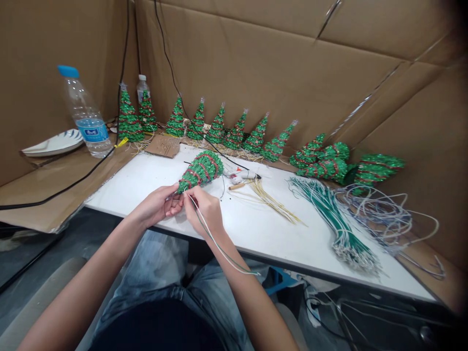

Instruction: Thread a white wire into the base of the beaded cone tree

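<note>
Over the front of the white table lies a small green tinsel Christmas tree [202, 170] with red garland, tilted so its tip points down-left toward me. My left hand [163, 204] is closed on the narrow tip end, thumb on top. Close beside it, my right hand [204, 209] pinches a white and green wire [208, 229] at the tree's tip. The wire's free ends trail back over my right forearm. Where exactly the wire meets the tree is hidden by my fingers.
Several finished-looking trees [217, 126] stand along the cardboard wall; others lie at right. A glue gun [244, 176], yellow wires [272, 202], a green wire bundle [329, 214] and tangled white wires [387, 219] lie on the table. A water bottle [93, 129] stands left, near a black cable [73, 184].
</note>
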Demonstrator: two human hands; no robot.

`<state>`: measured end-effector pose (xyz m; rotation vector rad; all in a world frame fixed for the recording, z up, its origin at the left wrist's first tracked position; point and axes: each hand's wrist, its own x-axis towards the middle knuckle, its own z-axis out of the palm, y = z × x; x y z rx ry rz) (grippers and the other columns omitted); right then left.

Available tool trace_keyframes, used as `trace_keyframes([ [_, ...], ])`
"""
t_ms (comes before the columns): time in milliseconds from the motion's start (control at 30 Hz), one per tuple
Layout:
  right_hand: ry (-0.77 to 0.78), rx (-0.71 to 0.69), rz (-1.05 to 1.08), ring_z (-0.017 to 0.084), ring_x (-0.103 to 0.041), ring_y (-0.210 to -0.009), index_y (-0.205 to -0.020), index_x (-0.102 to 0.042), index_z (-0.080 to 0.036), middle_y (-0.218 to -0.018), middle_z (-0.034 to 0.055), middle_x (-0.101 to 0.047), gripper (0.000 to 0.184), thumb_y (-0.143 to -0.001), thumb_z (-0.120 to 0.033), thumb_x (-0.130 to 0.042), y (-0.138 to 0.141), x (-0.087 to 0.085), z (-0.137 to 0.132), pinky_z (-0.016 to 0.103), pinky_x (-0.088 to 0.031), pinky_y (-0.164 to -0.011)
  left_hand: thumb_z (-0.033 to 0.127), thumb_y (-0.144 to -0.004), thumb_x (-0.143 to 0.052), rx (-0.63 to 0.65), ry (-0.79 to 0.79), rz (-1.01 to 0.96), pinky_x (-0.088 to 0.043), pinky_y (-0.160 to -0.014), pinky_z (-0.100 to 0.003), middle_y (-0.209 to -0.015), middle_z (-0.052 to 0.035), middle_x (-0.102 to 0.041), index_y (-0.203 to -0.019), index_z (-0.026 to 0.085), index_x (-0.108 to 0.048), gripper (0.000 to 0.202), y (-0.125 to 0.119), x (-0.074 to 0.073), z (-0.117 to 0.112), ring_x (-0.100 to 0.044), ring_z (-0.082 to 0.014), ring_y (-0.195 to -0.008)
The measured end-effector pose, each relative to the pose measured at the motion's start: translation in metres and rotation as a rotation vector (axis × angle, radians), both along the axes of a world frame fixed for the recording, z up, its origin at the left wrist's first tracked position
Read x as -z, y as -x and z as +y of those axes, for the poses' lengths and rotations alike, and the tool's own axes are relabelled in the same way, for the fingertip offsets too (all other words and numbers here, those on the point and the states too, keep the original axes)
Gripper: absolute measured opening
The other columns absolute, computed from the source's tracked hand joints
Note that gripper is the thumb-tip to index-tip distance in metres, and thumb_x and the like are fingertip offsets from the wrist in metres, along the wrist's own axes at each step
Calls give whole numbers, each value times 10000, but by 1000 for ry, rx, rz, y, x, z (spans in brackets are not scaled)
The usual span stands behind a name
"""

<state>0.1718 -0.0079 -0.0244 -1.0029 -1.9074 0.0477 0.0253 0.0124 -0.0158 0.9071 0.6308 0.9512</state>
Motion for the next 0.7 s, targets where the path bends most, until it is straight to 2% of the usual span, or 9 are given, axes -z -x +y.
trace_keyframes([
  [200,-13,18,8,112,-606,-606,-784,-571,-186,-676,10,-652,187,-917,-210,-441,1,-1,0,206,-442,-609,346,-811,-643,3,-3,-2,-261,-334,-141,-589,-36,-568,-698,77,-605,294,0,1,1,-444,-48,-381],
  [500,-45,164,135,117,-592,-590,-795,-595,-188,-680,10,-647,167,-898,-238,-474,1,-2,0,219,-453,-603,336,-836,-613,24,15,-14,-264,-329,-138,-614,-41,-575,-743,84,-602,269,1,1,2,-450,-53,-389],
  [700,-32,133,141,132,-611,-672,-843,-640,-177,-781,47,-673,171,-888,-227,-482,0,-2,2,228,-479,-633,346,-843,-603,32,31,-22,-265,-331,-138,-614,-41,-571,-759,84,-610,275,2,2,2,-445,-53,-390],
])
